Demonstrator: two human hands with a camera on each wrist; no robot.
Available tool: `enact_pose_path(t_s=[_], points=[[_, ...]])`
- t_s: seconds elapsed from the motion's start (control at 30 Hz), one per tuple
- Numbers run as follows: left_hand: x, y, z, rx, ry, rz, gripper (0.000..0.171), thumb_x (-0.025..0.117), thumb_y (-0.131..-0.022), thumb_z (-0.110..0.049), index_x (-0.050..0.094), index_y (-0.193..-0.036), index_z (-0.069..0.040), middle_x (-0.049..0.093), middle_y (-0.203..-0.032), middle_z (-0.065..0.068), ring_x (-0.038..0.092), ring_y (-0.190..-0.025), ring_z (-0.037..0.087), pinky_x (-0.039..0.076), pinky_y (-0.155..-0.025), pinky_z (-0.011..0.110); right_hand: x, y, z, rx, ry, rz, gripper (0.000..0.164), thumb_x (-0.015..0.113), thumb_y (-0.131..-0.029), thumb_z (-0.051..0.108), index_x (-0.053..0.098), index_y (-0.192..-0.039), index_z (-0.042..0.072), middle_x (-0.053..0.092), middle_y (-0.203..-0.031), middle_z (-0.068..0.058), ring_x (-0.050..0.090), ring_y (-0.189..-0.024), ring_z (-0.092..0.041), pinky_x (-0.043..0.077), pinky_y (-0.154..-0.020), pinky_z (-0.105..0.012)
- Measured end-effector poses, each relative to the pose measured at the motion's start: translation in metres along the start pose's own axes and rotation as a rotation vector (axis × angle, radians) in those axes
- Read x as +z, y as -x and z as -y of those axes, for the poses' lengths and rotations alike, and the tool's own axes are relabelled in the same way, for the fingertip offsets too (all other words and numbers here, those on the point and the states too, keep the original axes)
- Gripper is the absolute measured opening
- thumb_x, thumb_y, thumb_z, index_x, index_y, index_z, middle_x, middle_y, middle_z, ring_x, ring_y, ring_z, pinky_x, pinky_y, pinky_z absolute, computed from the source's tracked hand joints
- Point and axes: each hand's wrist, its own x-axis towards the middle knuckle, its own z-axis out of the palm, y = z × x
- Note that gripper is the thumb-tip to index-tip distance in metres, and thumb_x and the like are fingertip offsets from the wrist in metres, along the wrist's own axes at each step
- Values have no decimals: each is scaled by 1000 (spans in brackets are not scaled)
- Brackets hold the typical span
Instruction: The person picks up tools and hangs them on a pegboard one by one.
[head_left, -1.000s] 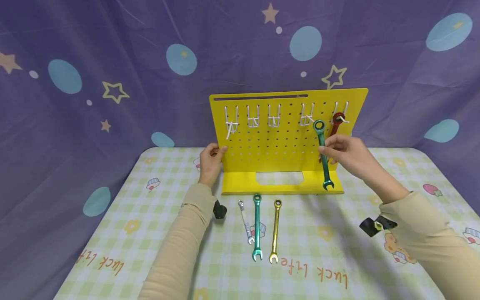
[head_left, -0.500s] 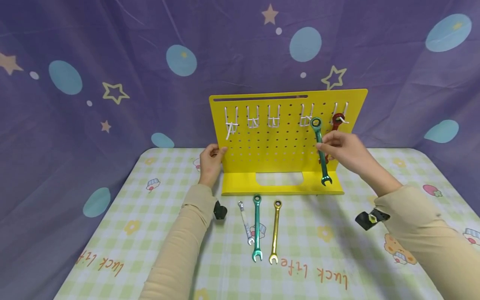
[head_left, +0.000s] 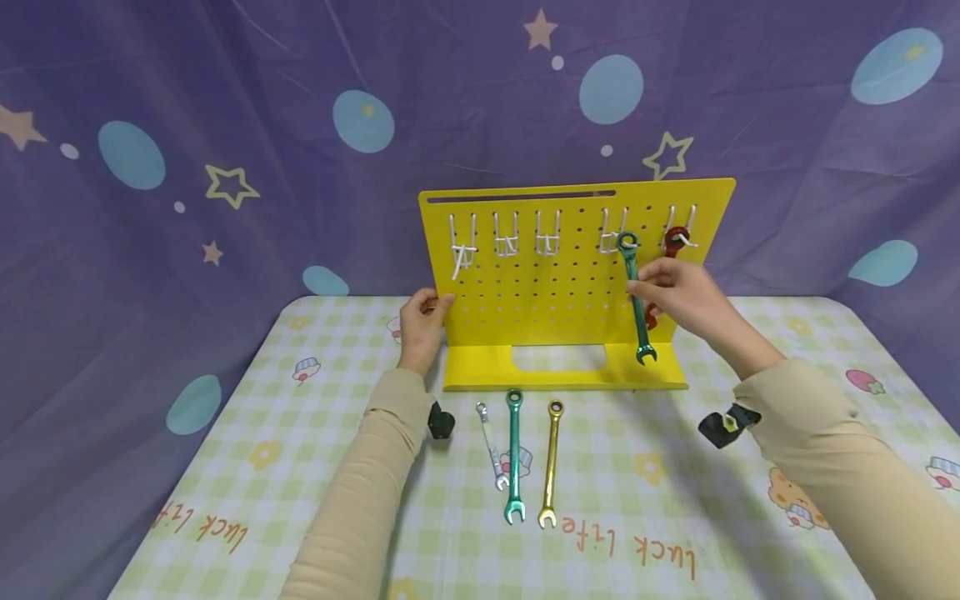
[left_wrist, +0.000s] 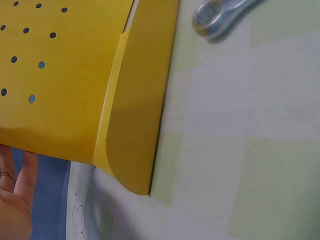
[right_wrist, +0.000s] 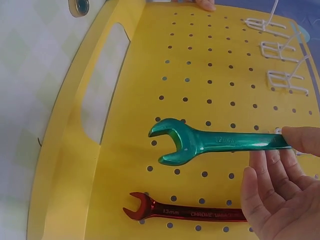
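My right hand (head_left: pixel 678 296) pinches a dark green combination wrench (head_left: pixel 640 325) by its shaft, ring end up. That ring overlaps the tip of a white hook (head_left: pixel 609 242) on the yellow pegboard (head_left: pixel 540 304); the head view does not settle how far it is on. In the right wrist view the wrench's open end (right_wrist: pixel 175 142) points away from the thumb. Behind it a red wrench (head_left: pixel 676 242) hangs on the rightmost hook, partly hidden by my hand. My left hand (head_left: pixel 422 329) grips the board's left edge, thumb in front.
On the checked tablecloth (head_left: pixel 322 467) before the board lie a small silver wrench (head_left: pixel 491 446), a lighter green wrench (head_left: pixel 514 458) and a gold wrench (head_left: pixel 551 467). Three bare white hooks (head_left: pixel 506 237) line the board's left half. A purple curtain (head_left: pixel 262 250) hangs behind.
My right hand has carried the dark green wrench left and slightly up, bringing its ring onto the hook's tip. My left hand has stayed at the board's edge.
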Motion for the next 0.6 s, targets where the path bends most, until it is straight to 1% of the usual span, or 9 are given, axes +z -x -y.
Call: enact_pose_path(t_s=[0.1, 0.27, 0.47, 0.6], points=[[0, 1, 0, 0, -4, 2, 23, 68, -94, -20, 65, -97, 2, 58, -86, 8, 52, -77, 16, 43, -66, 21, 1, -3, -1, 0, -15, 4, 34, 61, -100, 29, 58, -115, -1, 68, -108, -17, 62, -76, -21, 50, -65, -29], [-1, 1, 0, 5, -1, 10, 23, 68, -95, -20, 65, -97, 2, 58, -86, 8, 52, -77, 16, 44, -66, 22, 3, -7, -1, -3, -12, 14, 36, 60, -100, 29, 57, -116, -3, 67, -108, -18, 63, -84, -30, 52, -65, -30], [0, 1, 0, 12, 6, 2, 22, 68, -94, -19, 65, -96, 3, 59, -86, 8, 52, -77, 15, 44, -66, 21, 4, -11, -2, 0, -9, 18, 39, 60, -100, 32, 56, -119, -3, 65, -114, -21, 63, -89, -32, 52, -67, -30], [0, 0, 1, 12, 12, 0, 22, 69, -94, -19, 65, -96, 3, 59, -86, 8, 52, -76, 15, 43, -65, 21, 6, -14, -3, -9, -13, 18, 40, 59, -101, 31, 57, -119, -3, 65, -117, -23, 63, -95, -36, 54, -70, -30]])
